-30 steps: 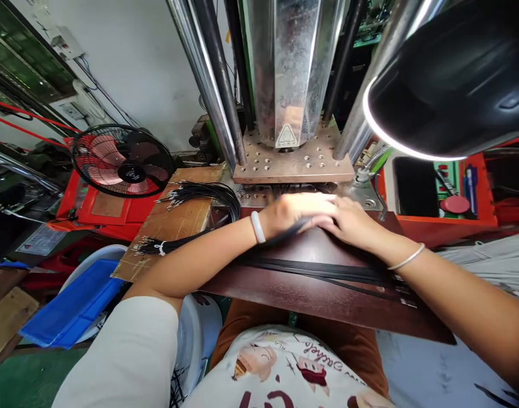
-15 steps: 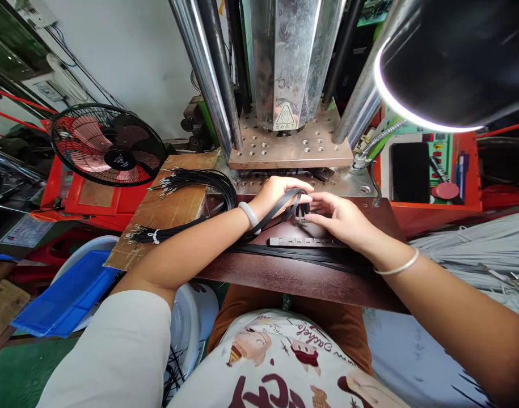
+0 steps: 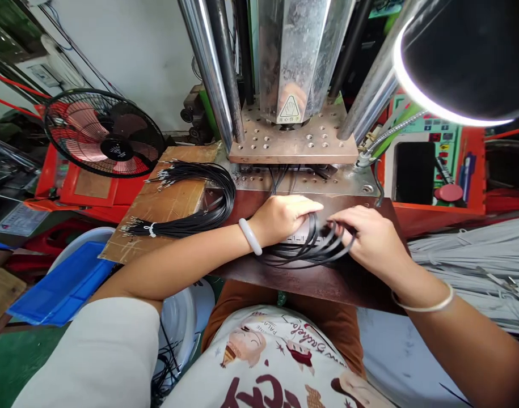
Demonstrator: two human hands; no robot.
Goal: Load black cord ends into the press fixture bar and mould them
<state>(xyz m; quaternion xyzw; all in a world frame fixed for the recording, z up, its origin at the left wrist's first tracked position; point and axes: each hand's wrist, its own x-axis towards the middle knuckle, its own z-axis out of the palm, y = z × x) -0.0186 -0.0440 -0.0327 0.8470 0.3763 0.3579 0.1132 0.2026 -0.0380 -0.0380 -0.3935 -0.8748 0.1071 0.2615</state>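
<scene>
Several thin black cables [image 3: 306, 258] form a loose loop above the dark red-brown tabletop [image 3: 327, 285]. My left hand [image 3: 285, 218] is closed over one side of the loop, its fingers pointing right. On the other side, my right hand [image 3: 367, 235] pinches the cables between thumb and fingers; that part is blurred by motion. Behind the loop lies a slotted metal strip [image 3: 299, 238], partly covered by cables and hand. A tied bundle of black cables [image 3: 220, 209] with metal ends curves over the board at left.
Beyond my hands stands a press with a drilled plate [image 3: 293, 152] and a hand-warning label [image 3: 290, 109]. A fan [image 3: 118, 148] is at left, a ring lamp [image 3: 412, 93] at upper right. Grey cables [image 3: 463, 260] and a phone [image 3: 414, 171] lie at right, a blue tray [image 3: 63, 283] at lower left.
My right hand has moved right and slightly toward me, drawing the cables into a spread loop. My left hand has come nearer my body, and the slotted strip is now more covered.
</scene>
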